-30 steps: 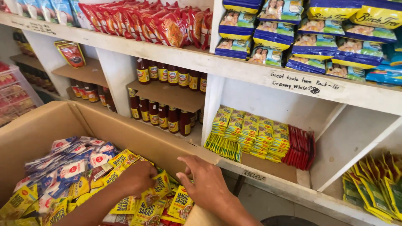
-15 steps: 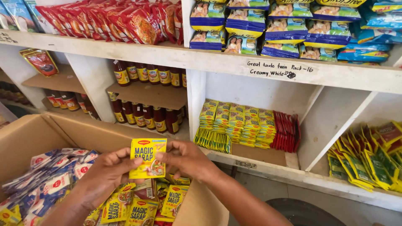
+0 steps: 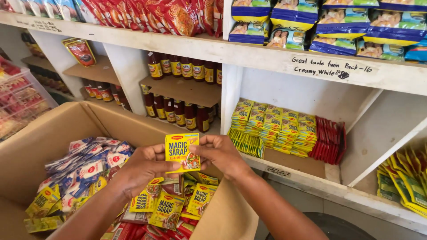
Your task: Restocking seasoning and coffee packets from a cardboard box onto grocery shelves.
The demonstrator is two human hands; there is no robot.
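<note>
Both hands hold one yellow seasoning sachet (image 3: 182,152) above an open cardboard box (image 3: 53,129).
Left hand (image 3: 144,166) and right hand (image 3: 220,154) pinch its side edges; more sachets (image 3: 167,209) lie below, white shelves (image 3: 249,55) behind.

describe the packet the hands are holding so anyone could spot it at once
Start at the big cardboard box at lower left. Above its right end, the left hand and right hand pinch one small yellow sachet. Alone among the yellow sachets, it is upright, lifted clear of the pile.

White wooden shelves (image 3: 249,55) carried dark sauce bottles (image 3: 178,111), stacked yellow sachets (image 3: 267,126) w/ red ones (image 3: 329,142) beside, snack bags (image 3: 169,15) up top.
</note>
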